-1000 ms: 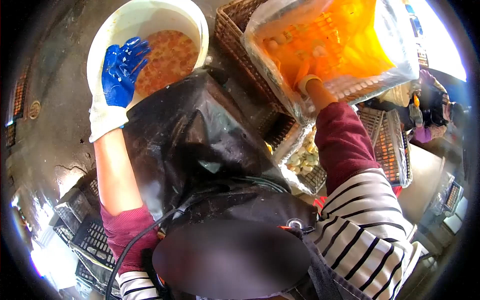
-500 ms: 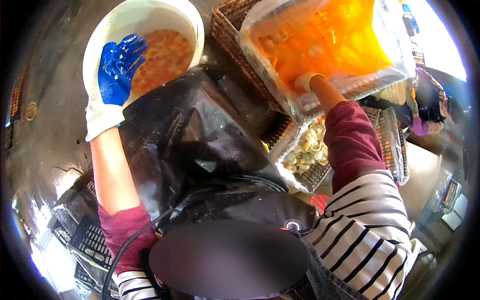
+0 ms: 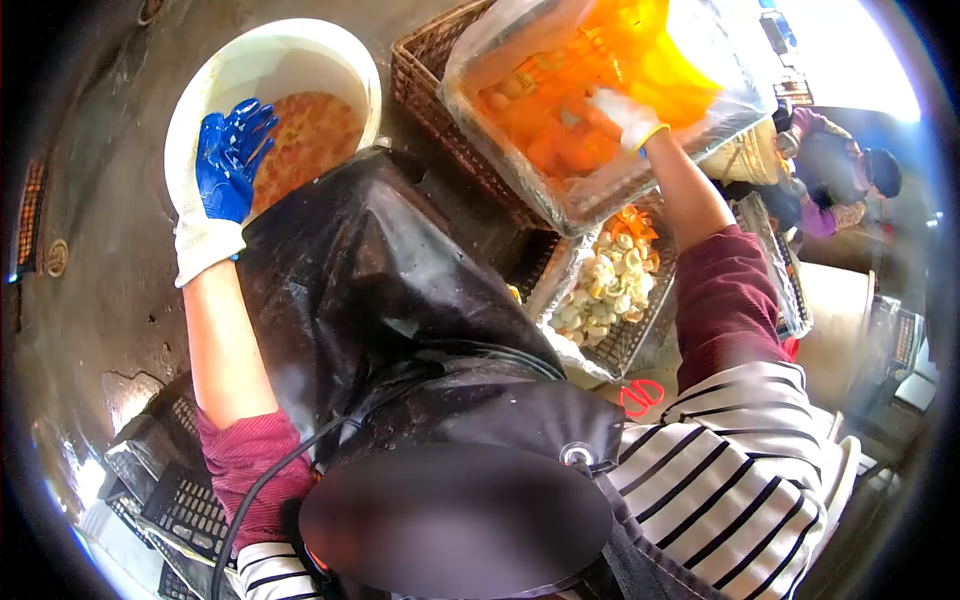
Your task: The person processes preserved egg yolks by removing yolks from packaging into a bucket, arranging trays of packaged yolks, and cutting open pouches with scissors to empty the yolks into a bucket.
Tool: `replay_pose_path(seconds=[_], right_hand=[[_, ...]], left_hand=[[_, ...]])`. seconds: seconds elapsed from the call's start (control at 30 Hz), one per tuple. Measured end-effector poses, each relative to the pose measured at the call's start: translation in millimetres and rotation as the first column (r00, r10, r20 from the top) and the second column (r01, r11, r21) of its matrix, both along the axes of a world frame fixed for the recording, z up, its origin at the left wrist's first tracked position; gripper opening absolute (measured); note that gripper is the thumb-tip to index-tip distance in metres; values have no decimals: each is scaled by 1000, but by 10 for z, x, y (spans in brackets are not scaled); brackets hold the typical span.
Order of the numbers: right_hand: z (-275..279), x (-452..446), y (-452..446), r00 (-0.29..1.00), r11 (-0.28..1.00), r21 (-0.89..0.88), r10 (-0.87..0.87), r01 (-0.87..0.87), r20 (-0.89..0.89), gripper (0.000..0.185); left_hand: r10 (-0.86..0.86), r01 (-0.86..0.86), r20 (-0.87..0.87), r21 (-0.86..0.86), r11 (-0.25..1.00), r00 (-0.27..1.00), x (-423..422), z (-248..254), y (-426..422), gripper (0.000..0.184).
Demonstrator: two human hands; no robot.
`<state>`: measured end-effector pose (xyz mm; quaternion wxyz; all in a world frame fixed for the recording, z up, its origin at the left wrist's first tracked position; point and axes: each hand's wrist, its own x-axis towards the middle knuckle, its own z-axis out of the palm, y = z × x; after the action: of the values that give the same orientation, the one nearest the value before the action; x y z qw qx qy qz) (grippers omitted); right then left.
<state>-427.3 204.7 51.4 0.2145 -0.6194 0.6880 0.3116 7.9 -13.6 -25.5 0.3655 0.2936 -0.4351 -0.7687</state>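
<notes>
My left hand point(image 3: 228, 170), in a blue-coated glove with a white cuff, is over the near left side of a white bucket point(image 3: 368, 85). Its fingers are stretched out and nothing shows in them. Pinkish-orange pieces in cloudy liquid point(image 3: 305, 140) lie in the bucket. My right hand point(image 3: 628, 118), in a white glove, is inside a crate lined with clear plastic point(image 3: 600, 205), above orange-looking contents point(image 3: 545, 145). Its fingers look closed around a small greyish thing point(image 3: 572, 116) too blurred to name. A bright yellow-orange sheet point(image 3: 680, 85) lines the crate's far side.
Below the lined crate, another crate holds pale round pieces point(image 3: 605, 290) and some orange ones point(image 3: 632, 222). A brown basket point(image 3: 425, 70) supports the lined crate. Black crates point(image 3: 190, 510) stand at lower left. Another person point(image 3: 835, 165) bends at the right. A black apron point(image 3: 370, 270) covers my lap.
My right hand has risen from the near edge of the lined crate's contents and now shows fully. My left hand stays over the bucket. The whole view has shifted slightly.
</notes>
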Motion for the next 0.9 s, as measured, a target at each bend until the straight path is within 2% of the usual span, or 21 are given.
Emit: replay_pose_path(seconds=[0.07,0.13,0.17,0.2,0.23,0.27,0.3,0.33,0.37,0.4,0.43,0.5,0.53,0.57,0.6,0.67,0.73,0.8,0.83,0.87,0.9], right_hand=[[182,61,-159,997,991,-133,42,-33,66,39],[249,208,-407,973,956,-294,65,3,223,42],[221,324,-547,929,928,-351,14,125,369,43],[128,410,-724,767,854,-317,-138,413,627,52],[64,516,-894,813,838,-543,288,42,507,49],[44,801,-1030,758,788,-616,405,-6,511,43],[18,1158,-1168,699,795,-594,355,125,621,37],[-9,1492,-1291,648,796,-556,295,240,702,34],[-26,1791,-1420,604,791,-545,296,280,740,33],[1,2015,-1512,567,810,-523,307,265,764,31],[-151,2166,-1666,574,748,-619,406,238,711,30],[-691,2474,-1954,559,593,-785,595,180,578,28],[-797,2641,-2074,539,501,-851,679,157,499,27],[-614,2716,-2104,587,652,-752,572,98,573,24],[-408,2703,-2080,642,780,-624,457,42,615,21],[-601,2595,-2185,554,615,-783,685,-91,474,14],[-475,2646,-2127,656,667,-740,599,-90,459,13],[-208,2764,-1919,750,699,-713,444,52,490,25],[-202,2732,-1892,758,660,-742,541,-113,366,32],[-197,2699,-1865,735,596,-757,635,-269,238,39],[-151,2709,-1859,729,584,-742,657,-329,194,40]], left_hand=[[34,-27,-53,124,992,998,23,36,2,45],[37,-39,14,107,994,999,-12,135,77,44],[39,-43,49,98,994,998,-29,185,116,44],[22,-27,63,68,997,998,-40,216,140,43],[2,-5,76,38,999,997,-69,241,155,42],[-21,20,87,7,1000,996,-119,260,163,42],[-78,72,125,50,996,989,-174,271,163,40],[-56,60,215,-9,998,975,-233,308,194,40],[-23,47,303,-70,996,953,-296,367,269,39],[12,4,319,-51,999,948,-350,471,357,39],[47,-39,334,-31,999,941,-401,577,448,38],[132,-105,304,-104,989,943,-271,205,250,35],[177,-165,267,-67,984,947,-191,125,154,33],[258,-315,275,188,930,926,-308,283,141,29],[252,-289,302,81,954,919,-294,209,101,28],[259,-128,464,-295,947,847,-234,-33,38,26],[388,145,656,-606,782,648,-209,-329,-10,24],[500,324,697,-698,639,514,-228,-584,-40,24],[529,370,700,-708,601,480,-249,-669,-44,24],[483,162,607,-712,684,631,-245,-687,-18,24],[461,-48,456,-669,741,761,-241,-625,29,25]])
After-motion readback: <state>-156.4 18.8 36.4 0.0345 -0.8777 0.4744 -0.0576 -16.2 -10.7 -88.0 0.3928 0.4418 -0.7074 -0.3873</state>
